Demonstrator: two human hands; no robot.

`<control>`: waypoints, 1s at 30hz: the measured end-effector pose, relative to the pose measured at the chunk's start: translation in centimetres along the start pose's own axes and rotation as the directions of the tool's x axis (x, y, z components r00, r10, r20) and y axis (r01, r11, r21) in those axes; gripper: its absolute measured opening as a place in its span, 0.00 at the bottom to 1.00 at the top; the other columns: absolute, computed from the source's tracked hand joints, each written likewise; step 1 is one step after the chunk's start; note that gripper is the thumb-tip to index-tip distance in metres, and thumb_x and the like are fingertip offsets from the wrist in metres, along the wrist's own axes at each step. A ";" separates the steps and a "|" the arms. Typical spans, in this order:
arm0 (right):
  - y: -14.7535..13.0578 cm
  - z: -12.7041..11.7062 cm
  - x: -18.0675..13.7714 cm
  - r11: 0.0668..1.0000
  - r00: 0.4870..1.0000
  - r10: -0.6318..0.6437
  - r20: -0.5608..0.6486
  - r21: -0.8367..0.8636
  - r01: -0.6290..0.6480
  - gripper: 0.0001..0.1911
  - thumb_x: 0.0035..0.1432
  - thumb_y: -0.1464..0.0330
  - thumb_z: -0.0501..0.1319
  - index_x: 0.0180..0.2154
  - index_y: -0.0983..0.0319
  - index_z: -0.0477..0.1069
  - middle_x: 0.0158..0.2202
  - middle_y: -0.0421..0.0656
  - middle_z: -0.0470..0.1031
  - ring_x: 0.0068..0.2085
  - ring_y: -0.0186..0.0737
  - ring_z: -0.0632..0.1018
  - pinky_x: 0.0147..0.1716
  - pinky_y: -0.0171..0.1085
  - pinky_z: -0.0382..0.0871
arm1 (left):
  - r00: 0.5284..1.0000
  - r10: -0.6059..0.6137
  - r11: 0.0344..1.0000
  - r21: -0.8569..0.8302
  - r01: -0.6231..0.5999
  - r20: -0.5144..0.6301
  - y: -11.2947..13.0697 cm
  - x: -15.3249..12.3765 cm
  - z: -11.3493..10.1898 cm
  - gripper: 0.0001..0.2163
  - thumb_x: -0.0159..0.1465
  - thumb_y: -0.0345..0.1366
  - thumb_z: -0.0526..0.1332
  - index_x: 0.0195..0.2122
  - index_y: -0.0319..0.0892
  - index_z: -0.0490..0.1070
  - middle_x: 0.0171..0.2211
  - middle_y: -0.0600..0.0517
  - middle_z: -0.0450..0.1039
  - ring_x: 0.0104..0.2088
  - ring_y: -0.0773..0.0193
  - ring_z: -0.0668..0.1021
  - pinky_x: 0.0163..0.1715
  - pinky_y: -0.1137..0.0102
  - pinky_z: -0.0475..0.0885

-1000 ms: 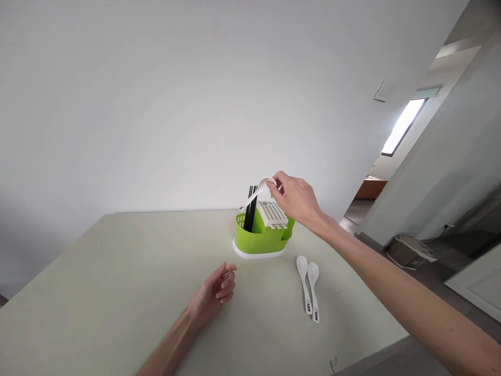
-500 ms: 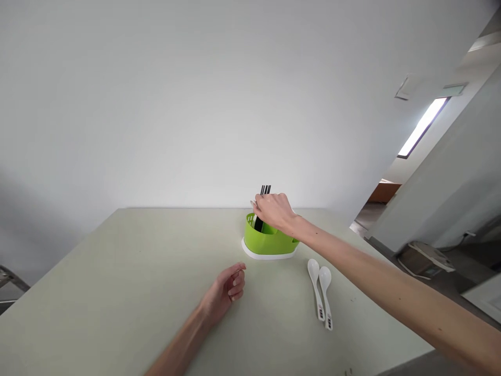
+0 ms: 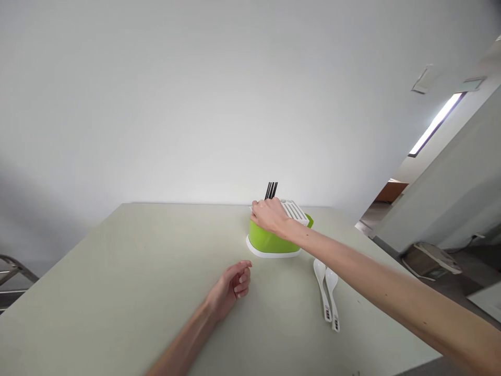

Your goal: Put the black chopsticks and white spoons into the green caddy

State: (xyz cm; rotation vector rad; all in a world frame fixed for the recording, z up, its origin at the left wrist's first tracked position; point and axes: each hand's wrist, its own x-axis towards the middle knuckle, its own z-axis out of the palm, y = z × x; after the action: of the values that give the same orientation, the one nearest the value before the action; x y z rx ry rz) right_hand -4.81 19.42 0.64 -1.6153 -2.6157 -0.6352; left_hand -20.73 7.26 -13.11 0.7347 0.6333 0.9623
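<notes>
Near the back of the table stands a green utensil holder (image 3: 270,242) on a white base. A white slotted lid (image 3: 294,211) lies over its top, a little tilted. My right hand (image 3: 269,215) is closed on the lid's left part, covering it from view. Black chopsticks (image 3: 271,190) stick up behind that hand. My left hand (image 3: 230,287) lies on the table in front of the holder, fingers loosely curled in and nothing in them. Two white spoons, a left one (image 3: 322,290) and a right one (image 3: 333,297), lie side by side to the holder's right.
The pale table (image 3: 148,271) reaches back to a white wall (image 3: 219,104). To the right, past the table's edge, a box-like object (image 3: 434,258) sits on the floor. A metal frame (image 3: 13,277) shows at the far left.
My right hand has brought the white slotted lid down onto the holder's top; before, the holder's inside showed. My left hand stays curled on the table. The view has shifted slightly.
</notes>
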 end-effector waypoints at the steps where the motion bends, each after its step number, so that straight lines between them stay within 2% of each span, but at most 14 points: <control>1: -0.1 0.1 0.0 1.000 1.000 0.004 0.000 0.003 -0.004 0.14 0.71 0.70 0.53 0.44 0.68 0.77 0.41 0.59 0.84 0.42 0.52 0.85 0.36 0.40 0.65 | 1.000 -0.001 1.000 0.000 0.001 0.000 0.0 0.0 0.0 0.13 0.62 0.44 0.69 0.38 0.41 0.72 0.25 0.61 0.53 0.22 0.73 0.52 0.22 0.72 0.50; 6: -0.2 -0.3 -0.3 0.999 0.999 0.040 -0.002 0.017 -0.040 0.22 0.75 0.59 0.51 0.45 0.67 0.78 0.41 0.58 0.84 0.42 0.54 0.85 0.36 0.41 0.67 | 1.000 -0.003 1.000 -0.003 0.003 0.005 0.0 0.1 -0.2 0.12 0.62 0.43 0.69 0.39 0.41 0.72 0.25 0.61 0.53 0.22 0.74 0.52 0.22 0.72 0.50; 10: 0.7 -1.2 -1.7 0.997 0.998 0.059 0.012 0.056 -0.059 0.28 0.74 0.49 0.52 0.44 0.66 0.78 0.39 0.56 0.84 0.40 0.53 0.84 0.36 0.41 0.66 | 1.000 0.007 1.000 -0.002 -0.007 0.009 0.0 0.1 -0.2 0.12 0.62 0.43 0.69 0.39 0.40 0.72 0.26 0.61 0.53 0.22 0.74 0.52 0.22 0.72 0.51; 16: 3.3 -2.7 -5.9 0.957 0.998 0.049 -0.044 0.289 -0.034 0.22 0.73 0.51 0.54 0.36 0.58 0.75 0.33 0.42 0.83 0.34 0.42 0.81 0.32 0.36 0.61 | 1.000 0.011 1.000 -0.001 -0.011 0.015 0.0 0.2 -0.2 0.12 0.63 0.42 0.69 0.39 0.41 0.71 0.26 0.61 0.53 0.22 0.74 0.53 0.22 0.73 0.51; 21: 6.0 -2.5 -11.6 0.904 0.975 0.078 -0.209 0.428 0.020 0.21 0.75 0.57 0.50 0.34 0.57 0.74 0.33 0.41 0.82 0.32 0.39 0.79 0.34 0.36 0.65 | 1.000 0.007 1.000 0.000 -0.007 0.008 0.1 0.2 -0.3 0.12 0.63 0.42 0.68 0.38 0.41 0.71 0.26 0.61 0.53 0.22 0.74 0.52 0.21 0.73 0.52; 23: 7.5 -1.8 -13.9 0.907 0.977 0.114 -0.181 0.421 -0.027 0.22 0.75 0.56 0.49 0.33 0.56 0.74 0.30 0.41 0.81 0.28 0.39 0.77 0.32 0.37 0.64 | 1.000 0.004 1.000 0.002 -0.004 0.001 0.2 0.2 -0.2 0.11 0.63 0.42 0.69 0.39 0.41 0.71 0.26 0.61 0.53 0.21 0.74 0.53 0.21 0.73 0.52; 26: 10.1 0.2 -16.8 0.906 0.979 0.193 -0.066 0.394 -0.153 0.21 0.73 0.56 0.50 0.32 0.55 0.73 0.29 0.40 0.80 0.27 0.39 0.76 0.29 0.37 0.63 | 1.000 -0.004 1.000 0.004 0.004 -0.011 0.4 0.3 0.0 0.11 0.64 0.41 0.68 0.36 0.41 0.70 0.25 0.61 0.53 0.21 0.74 0.53 0.21 0.74 0.53; 30: 13.3 4.4 -19.7 0.852 0.951 0.256 0.174 0.424 -0.307 0.13 0.70 0.58 0.55 0.39 0.55 0.75 0.40 0.41 0.83 0.33 0.40 0.81 0.32 0.37 0.66 | 1.000 -0.005 1.000 -0.012 0.005 -0.007 0.7 0.4 0.2 0.12 0.64 0.40 0.69 0.32 0.41 0.67 0.25 0.61 0.52 0.21 0.74 0.52 0.20 0.74 0.55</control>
State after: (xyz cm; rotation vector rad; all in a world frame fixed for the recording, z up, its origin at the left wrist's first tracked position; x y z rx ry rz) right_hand 16.82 9.21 -3.09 -1.8521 -2.2773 0.0745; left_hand -20.74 7.86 -12.48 0.7188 0.6350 0.9634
